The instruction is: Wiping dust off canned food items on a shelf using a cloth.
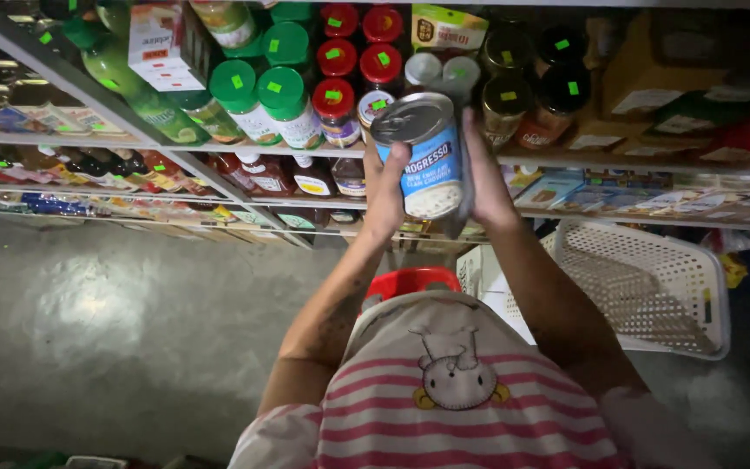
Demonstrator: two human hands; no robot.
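Observation:
I hold a blue-labelled soup can (427,161) with a silver lid up in front of the shelves, tilted with its top toward me. My left hand (385,193) grips its left side, thumb across the label. My right hand (486,178) presses flat against its right side. Just behind the can stand jars with red lids (335,97) and green lids (281,90), each with a small green sticker. Below my arms I see my pink-and-white striped shirt with a cartoon animal.
Shelf rows (245,148) packed with bottles, jars and boxes span the top. A white plastic basket (653,287) hangs at the right by my right forearm. A red object (410,280) sits below my hands. Grey concrete floor (115,321) lies at the left.

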